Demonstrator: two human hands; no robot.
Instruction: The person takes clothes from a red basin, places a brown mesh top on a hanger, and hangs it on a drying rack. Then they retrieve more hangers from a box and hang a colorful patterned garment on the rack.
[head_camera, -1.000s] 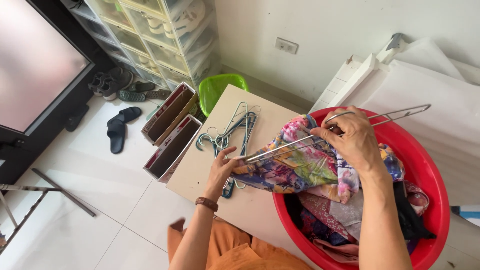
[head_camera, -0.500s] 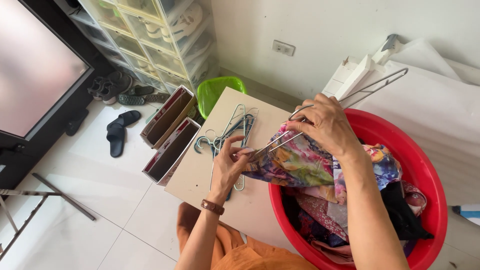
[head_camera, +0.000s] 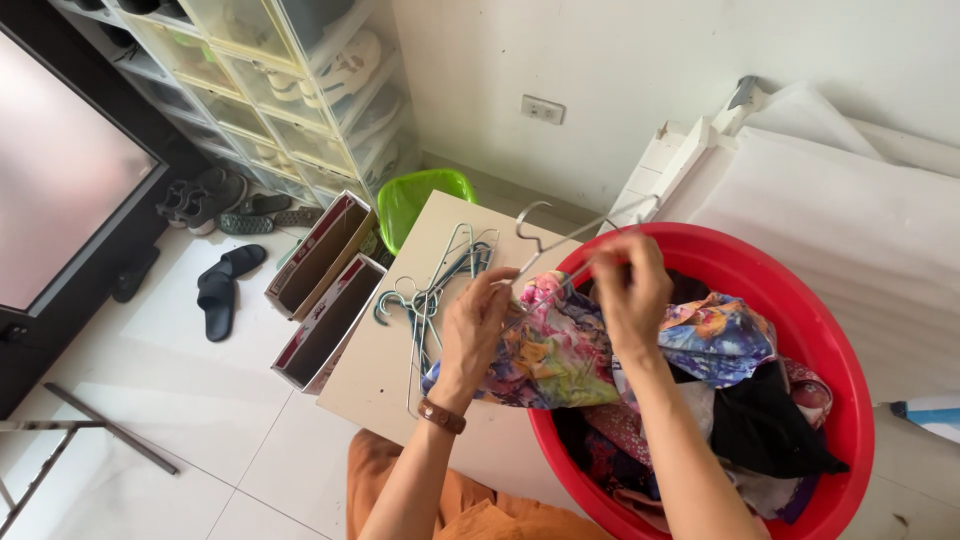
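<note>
Nearest the camera, the left hand (head_camera: 478, 325) is closed on the edge of a crumpled floral garment of pink, yellow and blue cloth (head_camera: 560, 350), which drapes over the 9 o'clock rim of a big round red plastic basin (head_camera: 850, 370) heaped with other clothes. At 3 o'clock of that hand, the right hand (head_camera: 630, 290) pinches a thin grey wire hanger (head_camera: 560, 238) together with the cloth; the hanger's hook stands up at 11 o'clock of the right hand. At 9 o'clock of the left hand, a loose bunch of wire hangers (head_camera: 440, 290) lies on a pale board tabletop (head_camera: 385, 370). Farther, at 10 o'clock, two open cardboard boxes (head_camera: 325, 290) stand on the white tiled floor, with a green plastic stool (head_camera: 420, 195) beyond them.
</note>
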